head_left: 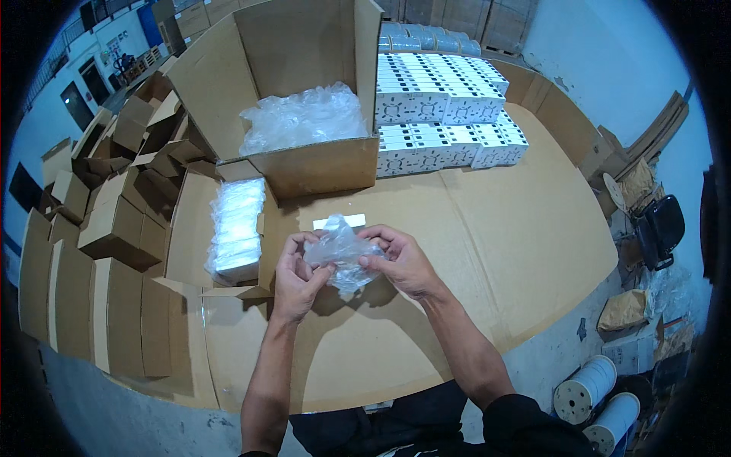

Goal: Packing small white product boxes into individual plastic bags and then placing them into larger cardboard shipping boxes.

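Observation:
Between my two hands, above the cardboard-covered table, is a crumpled clear plastic bag. My left hand pinches its left side between thumb and fingers. On the other side, my right hand grips the bag in the same way. Just beyond the bag a small white box lies on the table, partly hidden by the plastic. To the left stands an open carton with a row of plastic-wrapped white boxes inside.
A large open carton holding clear plastic bags stands behind. Stacked white boxes fill the back right. Many empty cartons crowd the left. Cable spools and a black chair are on the floor at right.

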Motion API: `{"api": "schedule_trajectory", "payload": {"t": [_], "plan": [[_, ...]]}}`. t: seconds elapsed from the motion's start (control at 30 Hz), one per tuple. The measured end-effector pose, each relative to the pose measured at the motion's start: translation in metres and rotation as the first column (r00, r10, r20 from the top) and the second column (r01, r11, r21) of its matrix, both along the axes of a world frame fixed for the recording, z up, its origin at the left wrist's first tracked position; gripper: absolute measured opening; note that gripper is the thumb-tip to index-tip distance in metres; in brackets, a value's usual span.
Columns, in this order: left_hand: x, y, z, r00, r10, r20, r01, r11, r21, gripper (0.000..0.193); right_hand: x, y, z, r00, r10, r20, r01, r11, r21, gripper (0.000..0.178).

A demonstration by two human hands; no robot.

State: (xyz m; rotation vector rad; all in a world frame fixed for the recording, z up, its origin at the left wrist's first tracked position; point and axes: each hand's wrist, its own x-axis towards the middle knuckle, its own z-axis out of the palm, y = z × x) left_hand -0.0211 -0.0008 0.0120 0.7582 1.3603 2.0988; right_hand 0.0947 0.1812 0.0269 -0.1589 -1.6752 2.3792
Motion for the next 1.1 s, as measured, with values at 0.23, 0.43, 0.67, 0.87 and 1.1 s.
{"api": "schedule_trajectory", "payload": {"t": [0.23,0.43,0.67,0.87,1.1], "plan": [[0.001,-0.003,0.015,0.997,-0.004,0.083,0.004,1.000,0.006,0.061,0.009,0.012,0.009,0.996,0.087,0.019,-0.089,0.979,0.184,0.050],[-0.003,-0.012,0.010,0.990,-0.059,-0.127,0.049,0.995,-0.084,0.072,-0.002,-0.004,0.000,0.998,0.057,0.017,-0.058,0.995,0.077,0.038],[-0.001,-0.013,0.020,0.993,-0.085,-0.085,0.077,0.992,-0.096,0.076,0.001,0.014,-0.006,0.989,-0.145,-0.023,0.147,0.986,0.078,0.011],[0.000,-0.015,0.013,0.991,-0.125,0.037,0.127,0.991,-0.040,0.065,-0.003,0.004,-0.010,0.991,-0.133,-0.022,0.135,0.974,0.180,0.010],[-0.008,-0.016,0.004,0.979,0.183,-0.093,-0.180,0.983,0.035,0.024,0.000,0.007,-0.003,0.997,-0.077,-0.003,0.074,0.952,0.296,0.007]]}}
